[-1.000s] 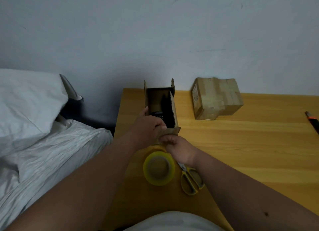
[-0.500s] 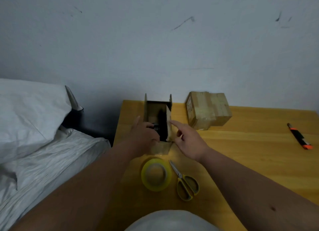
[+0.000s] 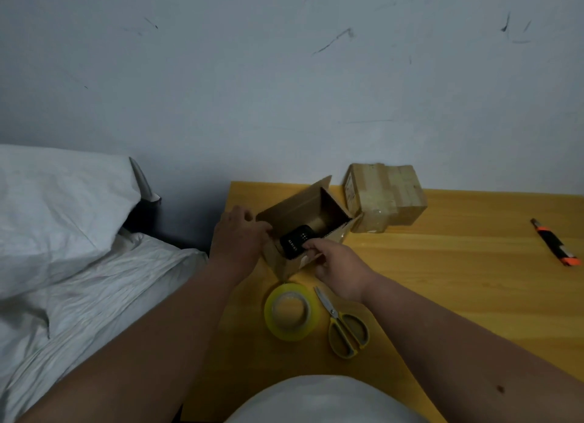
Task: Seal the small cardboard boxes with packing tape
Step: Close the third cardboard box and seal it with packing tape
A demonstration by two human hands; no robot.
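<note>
Since half a second ago the right hand has dropped from the flap to the box mouth and is now pinching a black device there. The left hand, fingers loosely curved, is bracing the open cardboard box, now turned askew on the wooden table. Packing is still going on; next the flaps need folding shut, then the yellow tape roll and scissors nearby.
</note>
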